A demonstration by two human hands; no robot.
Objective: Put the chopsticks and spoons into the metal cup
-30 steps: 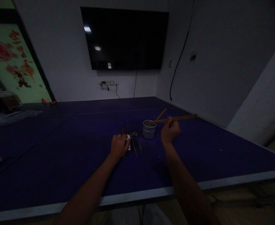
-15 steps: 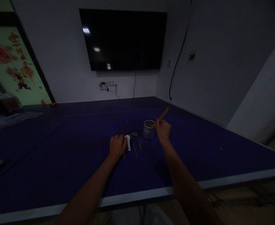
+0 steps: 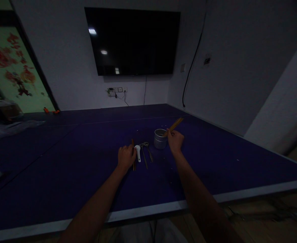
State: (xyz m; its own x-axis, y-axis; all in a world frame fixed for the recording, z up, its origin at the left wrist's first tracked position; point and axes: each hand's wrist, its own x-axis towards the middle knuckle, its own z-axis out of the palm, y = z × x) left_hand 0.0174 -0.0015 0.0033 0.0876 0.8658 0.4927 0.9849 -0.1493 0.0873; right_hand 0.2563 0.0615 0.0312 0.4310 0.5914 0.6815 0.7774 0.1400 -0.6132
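Here I am on the head camera, and the room is dim. The right hand [image 3: 175, 140] is pinching a bundle of wooden sticks [image 3: 177, 124] between thumb and fingers, right beside the metal cup [image 3: 160, 141] — the sticks lean up and away to the right, their lower ends at the cup's mouth. How deep they reach, I can't make out. The cup stands upright on the purple counter [image 3: 75, 168].

Over to the left hand [image 3: 126, 157]: it lies low, fingers bent over some thin chopsticks [image 3: 135, 166] whose ends peek out above and below. Whether it's gripping them or only covering them, I can't tell from here. Just beside its thumb I've got a white spoon [image 3: 138, 153], and next along, two metal utensils [image 3: 144, 158] with their heads close together, between spoon and cup. Beyond the counter, a big dark television [image 3: 134, 42] hangs on the wall.
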